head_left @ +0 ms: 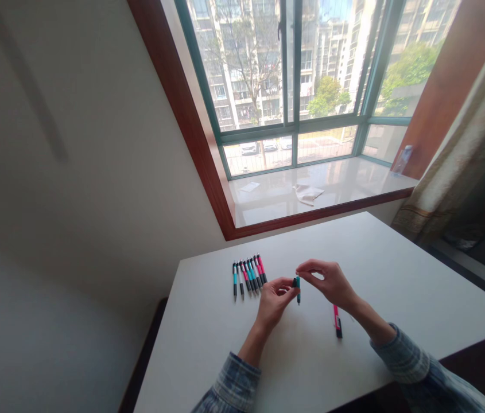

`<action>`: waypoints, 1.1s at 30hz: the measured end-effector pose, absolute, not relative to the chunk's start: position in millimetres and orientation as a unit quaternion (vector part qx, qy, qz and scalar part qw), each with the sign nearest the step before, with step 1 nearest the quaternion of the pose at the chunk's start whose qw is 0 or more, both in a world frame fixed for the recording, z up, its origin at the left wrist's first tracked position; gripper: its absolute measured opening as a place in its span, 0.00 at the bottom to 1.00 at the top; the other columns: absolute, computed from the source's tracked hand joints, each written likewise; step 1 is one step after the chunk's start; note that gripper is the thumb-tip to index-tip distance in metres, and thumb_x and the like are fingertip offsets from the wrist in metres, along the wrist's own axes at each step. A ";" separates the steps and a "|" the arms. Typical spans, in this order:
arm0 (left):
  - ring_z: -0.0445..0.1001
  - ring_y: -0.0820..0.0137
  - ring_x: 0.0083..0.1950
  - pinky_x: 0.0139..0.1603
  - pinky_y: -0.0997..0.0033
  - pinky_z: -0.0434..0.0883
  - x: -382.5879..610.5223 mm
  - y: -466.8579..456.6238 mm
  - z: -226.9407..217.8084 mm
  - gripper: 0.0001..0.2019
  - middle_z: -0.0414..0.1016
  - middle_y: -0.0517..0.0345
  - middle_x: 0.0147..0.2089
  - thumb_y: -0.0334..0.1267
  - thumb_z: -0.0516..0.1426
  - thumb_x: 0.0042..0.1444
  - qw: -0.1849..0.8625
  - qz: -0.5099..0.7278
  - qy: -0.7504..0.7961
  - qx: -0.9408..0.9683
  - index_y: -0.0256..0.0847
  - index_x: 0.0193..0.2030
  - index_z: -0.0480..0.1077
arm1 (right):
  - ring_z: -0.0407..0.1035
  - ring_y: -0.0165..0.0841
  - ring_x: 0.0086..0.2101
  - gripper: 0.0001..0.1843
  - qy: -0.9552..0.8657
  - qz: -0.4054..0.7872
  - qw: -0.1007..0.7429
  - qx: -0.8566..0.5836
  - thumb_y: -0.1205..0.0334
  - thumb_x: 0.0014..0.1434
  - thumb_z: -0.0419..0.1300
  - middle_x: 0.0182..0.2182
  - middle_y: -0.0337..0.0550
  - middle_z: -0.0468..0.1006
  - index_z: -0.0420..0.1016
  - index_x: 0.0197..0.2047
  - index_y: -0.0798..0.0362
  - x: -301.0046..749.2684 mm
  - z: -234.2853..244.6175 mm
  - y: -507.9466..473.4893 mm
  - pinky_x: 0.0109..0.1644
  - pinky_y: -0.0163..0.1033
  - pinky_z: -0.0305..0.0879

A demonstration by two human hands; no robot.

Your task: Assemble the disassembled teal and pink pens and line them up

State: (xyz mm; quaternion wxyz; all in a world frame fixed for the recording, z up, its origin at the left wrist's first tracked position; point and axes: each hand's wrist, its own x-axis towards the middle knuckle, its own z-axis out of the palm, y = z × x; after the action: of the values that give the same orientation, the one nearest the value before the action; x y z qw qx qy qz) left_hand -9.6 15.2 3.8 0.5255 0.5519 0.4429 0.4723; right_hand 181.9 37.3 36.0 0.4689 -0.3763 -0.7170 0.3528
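Observation:
My left hand is closed around a teal and black pen, held upright just above the table. At the pen's top end, my right hand pinches with thumb and forefinger; a small pale bit shows there, too small to name. To the left of my left hand, a row of several pens in teal, white and pink with black grips lies side by side. A pink and black pen piece rests below my right wrist, with something thin beside it that I cannot make out.
The white table stands against the wall under a window with a red-brown frame. On the sill lie a crumpled cloth or paper and a flat white sheet, and a clear bottle stands. A curtain hangs at right.

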 end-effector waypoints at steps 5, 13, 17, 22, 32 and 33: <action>0.77 0.65 0.35 0.38 0.67 0.75 -9.0 14.8 7.4 0.17 0.83 0.48 0.38 0.48 0.70 0.51 0.529 0.468 0.441 0.554 0.36 0.41 0.83 | 0.79 0.35 0.37 0.10 -0.742 0.325 0.449 -0.378 0.53 0.66 0.62 0.36 0.40 0.85 0.83 0.42 0.48 181.2 35.6 34.3 0.44 0.39 0.76; 0.79 0.61 0.40 0.43 0.65 0.75 -13.4 17.6 -1.6 0.18 0.84 0.47 0.41 0.51 0.68 0.52 0.507 0.474 0.464 0.551 0.37 0.40 0.83 | 0.77 0.39 0.38 0.14 -0.757 0.207 0.447 -0.429 0.51 0.69 0.58 0.40 0.46 0.85 0.83 0.45 0.48 228.4 42.4 49.0 0.44 0.45 0.75; 0.80 0.59 0.44 0.47 0.64 0.74 -12.7 17.5 -2.2 0.18 0.84 0.47 0.42 0.52 0.68 0.54 0.517 0.476 0.457 0.545 0.37 0.41 0.82 | 0.75 0.41 0.42 0.13 -0.811 0.163 0.360 -0.432 0.52 0.68 0.60 0.40 0.47 0.84 0.84 0.41 0.47 257.9 30.4 58.7 0.50 0.49 0.73; 0.80 0.59 0.46 0.48 0.63 0.74 -11.2 17.0 -0.9 0.19 0.84 0.45 0.43 0.52 0.67 0.54 0.535 0.489 0.435 0.535 0.37 0.41 0.81 | 0.72 0.40 0.42 0.11 -0.859 0.187 0.239 -0.412 0.56 0.68 0.60 0.38 0.46 0.81 0.84 0.38 0.47 260.2 8.9 45.5 0.46 0.45 0.71; 0.80 0.59 0.44 0.46 0.63 0.74 -12.4 19.4 -6.4 0.20 0.84 0.45 0.42 0.53 0.68 0.53 0.532 0.486 0.442 0.535 0.36 0.41 0.81 | 0.71 0.36 0.37 0.16 -0.902 0.222 0.131 -0.346 0.62 0.70 0.57 0.34 0.46 0.79 0.83 0.34 0.50 247.3 17.0 26.7 0.39 0.38 0.66; 0.80 0.59 0.44 0.46 0.63 0.74 -12.6 19.5 -6.4 0.20 0.84 0.45 0.42 0.52 0.68 0.53 0.532 0.486 0.441 0.535 0.36 0.41 0.81 | 0.71 0.35 0.36 0.15 -0.903 0.225 0.125 -0.344 0.64 0.69 0.57 0.34 0.45 0.79 0.83 0.34 0.51 246.4 16.2 27.7 0.39 0.37 0.65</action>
State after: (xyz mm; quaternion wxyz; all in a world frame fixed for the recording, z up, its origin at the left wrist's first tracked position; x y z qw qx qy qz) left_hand -12.6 19.5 -6.4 0.5324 0.5352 0.4407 0.4857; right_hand 246.4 27.7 16.2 0.1245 -0.3444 -0.9030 0.2247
